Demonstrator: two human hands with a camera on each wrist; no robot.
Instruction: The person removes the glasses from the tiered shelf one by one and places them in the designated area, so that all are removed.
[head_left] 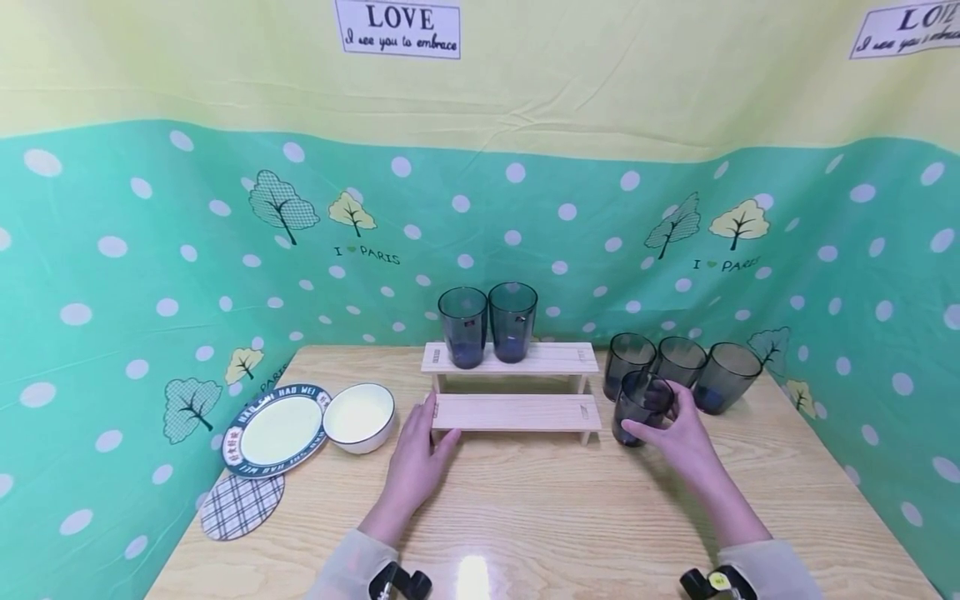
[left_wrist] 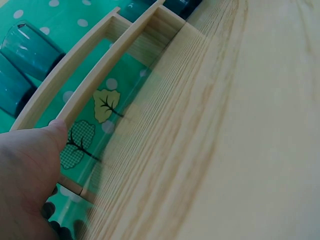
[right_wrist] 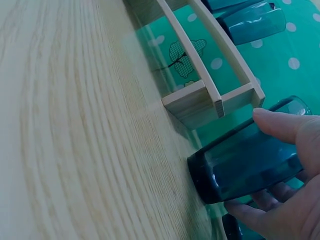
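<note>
My right hand (head_left: 678, 429) grips a dark tinted drinking glass (head_left: 637, 417), thumb on one side and fingers on the other. The glass stands nearly upright just right of a two-tier wooden rack (head_left: 517, 410); whether its base touches the table, I cannot tell. At the rack's lower left end, my left hand (head_left: 416, 462) holds the corner, with the thumb (left_wrist: 59, 131) against the front edge. Two similar glasses, one on the left (head_left: 463, 329) and one beside it (head_left: 513, 323), stand on the upper tier. The lower tier is bare.
Three more glasses (head_left: 723, 379) stand behind and right of the held one. On the left are a blue-rimmed plate (head_left: 238, 417), a white bowl (head_left: 358, 417) and a checked round mat (head_left: 240, 507). A patterned cloth (head_left: 525, 200) hangs around the wooden table (head_left: 555, 517).
</note>
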